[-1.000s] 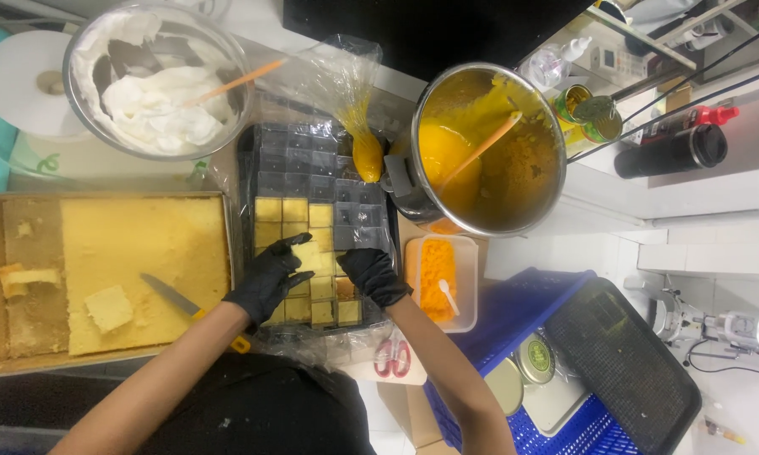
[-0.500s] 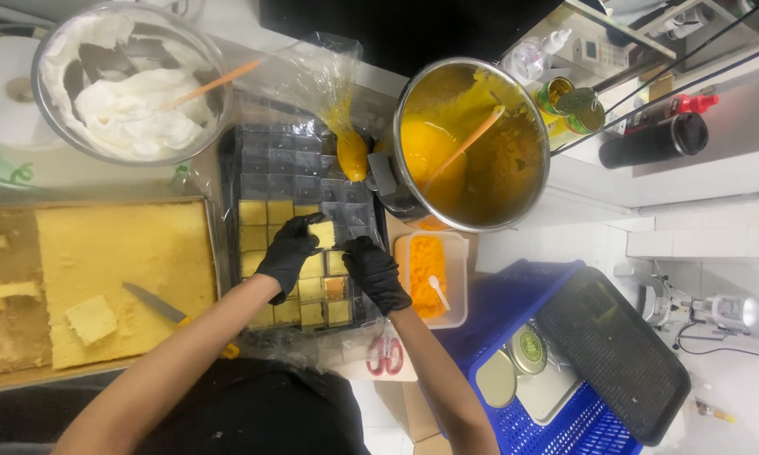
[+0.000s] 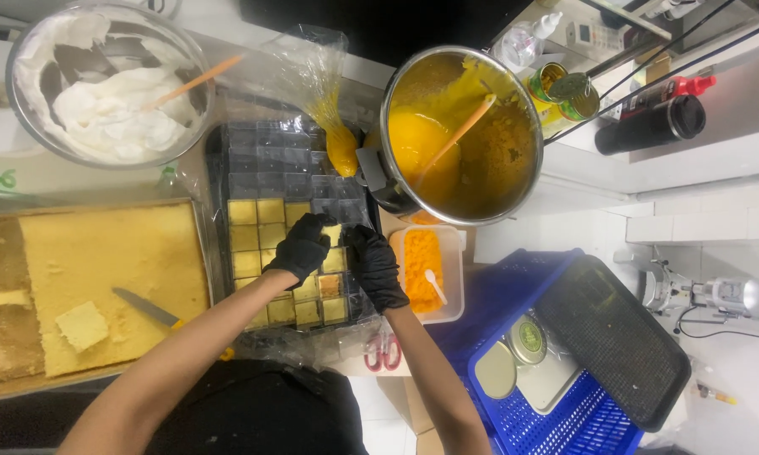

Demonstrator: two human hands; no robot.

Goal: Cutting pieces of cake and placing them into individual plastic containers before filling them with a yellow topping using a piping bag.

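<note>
Head view: left hand (image 3: 299, 248) in a black glove pinches a yellow cake cube (image 3: 332, 233) over the black compartment tray (image 3: 253, 160). Right hand (image 3: 375, 268) rests on the tray beside it — grip cannot be told. Crowded counter: sheet cake (image 3: 110, 261) with knife (image 3: 148, 307) to the left, cream bowl (image 3: 101, 84) and orange-filled pot (image 3: 459, 135) beyond — blue crate (image 3: 556, 413) at right.
</note>
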